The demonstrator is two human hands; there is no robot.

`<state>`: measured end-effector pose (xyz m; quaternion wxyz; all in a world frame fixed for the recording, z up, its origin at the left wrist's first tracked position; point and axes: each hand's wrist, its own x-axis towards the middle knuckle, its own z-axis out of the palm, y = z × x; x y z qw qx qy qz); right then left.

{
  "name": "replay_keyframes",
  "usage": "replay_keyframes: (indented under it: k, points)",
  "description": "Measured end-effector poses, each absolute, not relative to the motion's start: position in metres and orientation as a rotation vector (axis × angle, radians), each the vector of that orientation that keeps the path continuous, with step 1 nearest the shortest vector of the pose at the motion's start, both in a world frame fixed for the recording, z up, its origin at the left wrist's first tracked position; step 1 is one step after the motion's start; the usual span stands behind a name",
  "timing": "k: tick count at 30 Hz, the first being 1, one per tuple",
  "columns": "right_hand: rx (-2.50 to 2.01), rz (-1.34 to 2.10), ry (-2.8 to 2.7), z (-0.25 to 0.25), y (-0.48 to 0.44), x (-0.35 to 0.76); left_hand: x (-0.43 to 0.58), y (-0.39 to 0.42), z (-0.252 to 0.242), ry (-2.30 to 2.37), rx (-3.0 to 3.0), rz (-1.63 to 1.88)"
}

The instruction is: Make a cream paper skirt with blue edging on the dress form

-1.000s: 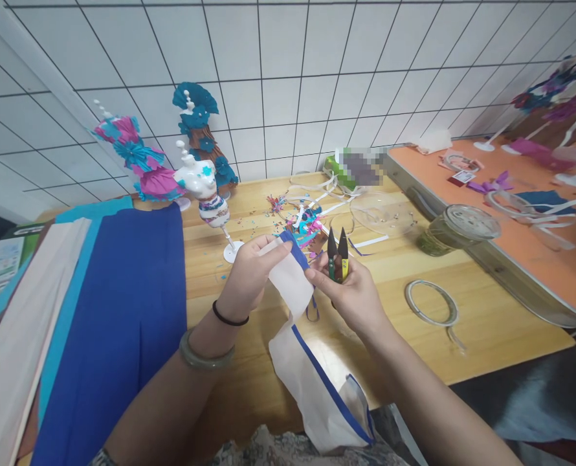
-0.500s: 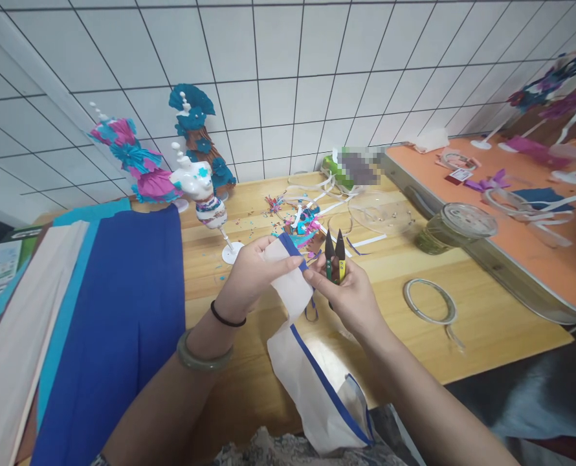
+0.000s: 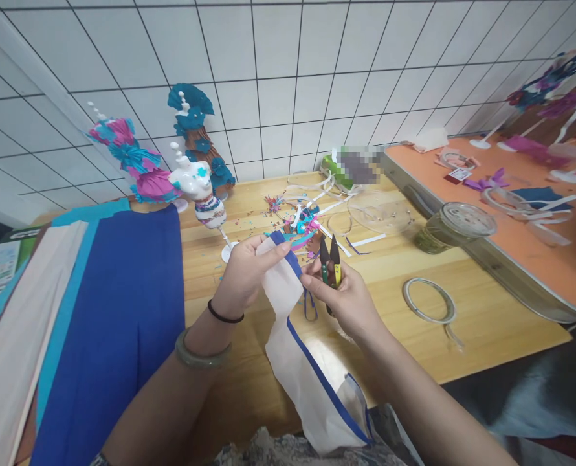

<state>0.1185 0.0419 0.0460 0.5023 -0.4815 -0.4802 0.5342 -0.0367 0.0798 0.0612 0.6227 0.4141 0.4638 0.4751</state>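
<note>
The left grip (image 3: 249, 266) is pinching a long white cloth-like strip (image 3: 283, 285); the right grip (image 3: 349, 294) is pinching its flat blue edge (image 3: 293, 263) and holding green-and-yellow metal scissors (image 3: 337, 273). Below them, blue is already lining it; the top is maybe needing more.

- white strip (image 3: 300, 388), blue along one edge; limp, bending midway, its near end curling back;
- snips (image 3: 324, 254), handles green and yellow; dark blades parted, tips pointing away; just right of the strip's far end
</note>
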Motion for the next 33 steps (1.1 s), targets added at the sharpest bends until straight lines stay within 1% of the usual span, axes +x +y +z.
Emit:
replay_keyframes:
  k: [9,18,24,33]
  points:
    - [-1.162,1.284,-1.200,0.043,0.041,0.115,-0.034,0.080,0.065,1.081,0.935,1.114]
    - [-1.200,1.210,-1.139,0.042,0.043,0.116,-0.040,0.080,0.067,0.848,1.001,0.996]
    - [-1.201,1.195,-1.186,0.038,0.043,0.117,-0.038,0.081,0.062,0.911,0.994,1.023]
    - [-1.229,1.084,-1.440,0.038,0.039,0.131,-0.044,0.081,0.068,0.934,0.978,1.031]
